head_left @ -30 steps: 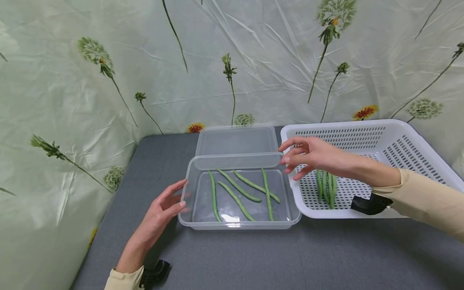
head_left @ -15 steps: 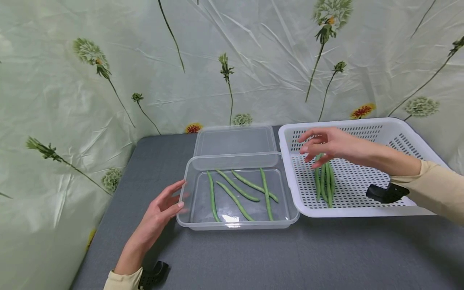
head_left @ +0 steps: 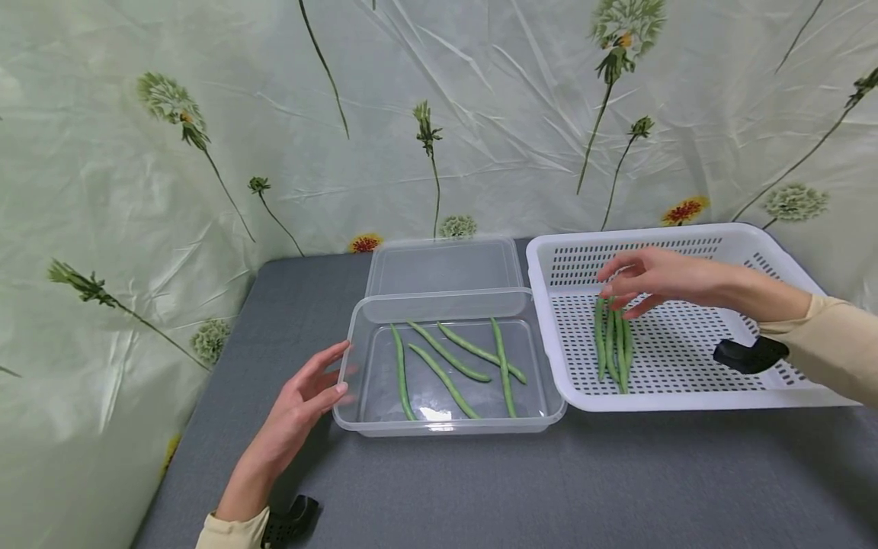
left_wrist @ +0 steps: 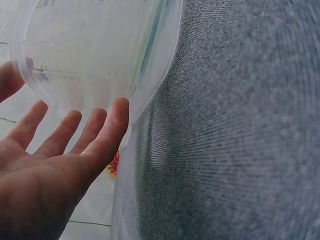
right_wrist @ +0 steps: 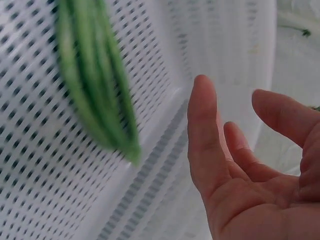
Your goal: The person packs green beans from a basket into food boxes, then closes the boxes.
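Several green beans point(head_left: 450, 379) lie spread over the floor of a clear plastic container point(head_left: 449, 428). My left hand point(head_left: 291, 415) rests its fingertips at the container's left wall, fingers extended; the left wrist view has them right along the plastic side. To the right, a small bundle of green beans point(head_left: 613, 347) lies side by side in a white perforated basket point(head_left: 686, 402). Over the bundle's far end hovers my right hand point(head_left: 661, 280), its fingers loosely bent. In the right wrist view nothing is between the thumb and fingers point(right_wrist: 202, 130), and the beans lie off to the left.
A clear lid point(head_left: 446, 267) lies flat behind the container. The basket stands close against the container's right side. Grey cloth point(head_left: 480, 496) covers the table, and a flower-printed sheet point(head_left: 343, 152) hangs behind it.
My right hand has moved right from the container's far right corner, over the basket rim, and down above the bean bundle. The left hand stays at the container's wall.
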`<state>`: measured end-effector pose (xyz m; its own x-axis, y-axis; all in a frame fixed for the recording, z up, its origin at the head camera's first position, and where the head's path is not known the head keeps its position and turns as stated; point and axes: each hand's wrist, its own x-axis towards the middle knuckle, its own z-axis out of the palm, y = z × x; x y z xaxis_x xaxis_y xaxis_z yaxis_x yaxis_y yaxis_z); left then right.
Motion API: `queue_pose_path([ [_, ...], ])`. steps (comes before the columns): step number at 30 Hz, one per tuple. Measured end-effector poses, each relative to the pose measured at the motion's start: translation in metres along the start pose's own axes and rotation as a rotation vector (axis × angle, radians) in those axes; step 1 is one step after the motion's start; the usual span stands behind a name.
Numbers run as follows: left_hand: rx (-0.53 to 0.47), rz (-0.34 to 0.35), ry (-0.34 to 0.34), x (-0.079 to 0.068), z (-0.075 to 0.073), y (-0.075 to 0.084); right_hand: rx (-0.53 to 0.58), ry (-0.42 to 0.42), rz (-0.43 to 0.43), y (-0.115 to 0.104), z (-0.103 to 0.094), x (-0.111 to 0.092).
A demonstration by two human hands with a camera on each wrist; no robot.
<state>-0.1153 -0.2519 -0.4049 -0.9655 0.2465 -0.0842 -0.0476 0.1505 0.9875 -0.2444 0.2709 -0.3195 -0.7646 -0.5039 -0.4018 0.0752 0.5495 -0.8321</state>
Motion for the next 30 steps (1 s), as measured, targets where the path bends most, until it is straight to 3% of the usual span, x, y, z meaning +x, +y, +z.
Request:
queue_pose_path([
  [8,-0.008,0.001,-0.002,0.0,-0.001,-0.001,0.042,-0.033,0.087,0.025,-0.013,0.004],
  [20,-0.006,0.01,0.0,0.0,0.0,-0.001,0.092,-0.055,0.213,0.048,-0.013,0.012],
  [30,-0.009,0.002,-0.003,0.0,0.0,-0.001,0.145,-0.081,0.182,0.056,-0.013,0.014],
])
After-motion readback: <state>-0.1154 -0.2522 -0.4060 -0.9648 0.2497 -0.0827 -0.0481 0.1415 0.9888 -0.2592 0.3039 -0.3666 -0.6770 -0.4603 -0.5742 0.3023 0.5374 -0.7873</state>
